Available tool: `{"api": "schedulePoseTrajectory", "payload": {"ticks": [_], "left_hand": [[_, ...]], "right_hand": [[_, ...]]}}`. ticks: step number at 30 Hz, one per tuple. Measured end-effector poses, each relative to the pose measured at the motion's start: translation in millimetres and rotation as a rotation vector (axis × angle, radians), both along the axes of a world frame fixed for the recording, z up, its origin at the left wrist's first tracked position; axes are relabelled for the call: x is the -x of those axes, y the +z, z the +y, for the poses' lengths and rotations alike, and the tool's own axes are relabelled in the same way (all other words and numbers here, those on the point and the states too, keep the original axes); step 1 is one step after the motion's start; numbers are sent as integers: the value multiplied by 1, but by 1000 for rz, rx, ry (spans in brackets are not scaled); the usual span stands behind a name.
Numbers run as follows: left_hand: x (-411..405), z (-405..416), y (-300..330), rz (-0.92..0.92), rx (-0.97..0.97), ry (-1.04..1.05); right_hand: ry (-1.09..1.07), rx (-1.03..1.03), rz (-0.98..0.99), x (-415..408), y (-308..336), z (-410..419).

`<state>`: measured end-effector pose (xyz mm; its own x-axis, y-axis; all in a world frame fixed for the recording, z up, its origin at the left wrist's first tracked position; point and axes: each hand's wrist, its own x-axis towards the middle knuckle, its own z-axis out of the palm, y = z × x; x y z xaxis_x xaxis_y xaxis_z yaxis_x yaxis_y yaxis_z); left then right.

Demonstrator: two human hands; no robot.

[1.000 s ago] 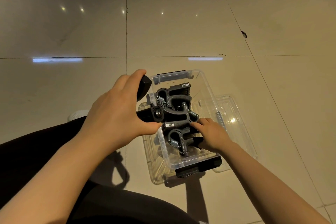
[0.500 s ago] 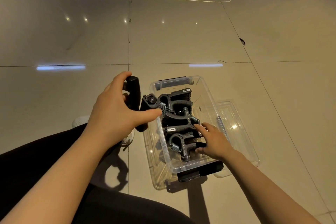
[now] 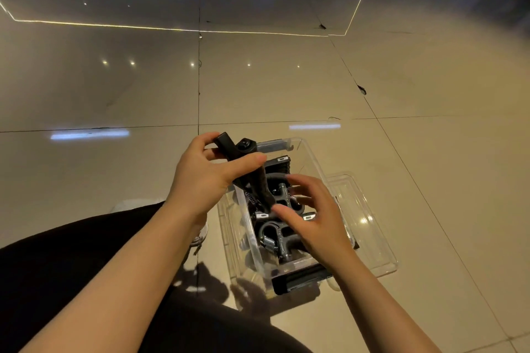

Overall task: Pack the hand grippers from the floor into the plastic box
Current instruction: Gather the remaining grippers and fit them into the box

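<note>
Your left hand, fingers clamped on a black hand gripper, should lower it into the plastic box while your open-fingered right hand steadies those already packed.

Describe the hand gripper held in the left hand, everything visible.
The held hand gripper is black and matte, plastic-looking, with a round knob at its top joint and two handles splayed downward. The left hand grips one handle, thumb across the front. It is tilted above the clear plastic box, lower end down among the packed grippers. The right hand's fingertips are at that end; contact is unclear.
</note>
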<state>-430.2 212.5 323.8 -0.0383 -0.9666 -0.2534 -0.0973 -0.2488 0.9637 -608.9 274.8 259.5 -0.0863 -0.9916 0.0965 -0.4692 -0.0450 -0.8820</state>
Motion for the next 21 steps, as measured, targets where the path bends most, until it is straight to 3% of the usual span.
{"api": "schedulePoseTrajectory", "payload": {"ticks": [5,14,21], "left_hand": [[3,7,23,73,20,-27],[-12,-6,22,321,-309,10],[-10,-20,17,118,-266,-89]], "right_hand": [[-37,115,36,-11,28,3],[-40,175,149,-18,32,-2],[-151,139,59,4,43,-15]]}}
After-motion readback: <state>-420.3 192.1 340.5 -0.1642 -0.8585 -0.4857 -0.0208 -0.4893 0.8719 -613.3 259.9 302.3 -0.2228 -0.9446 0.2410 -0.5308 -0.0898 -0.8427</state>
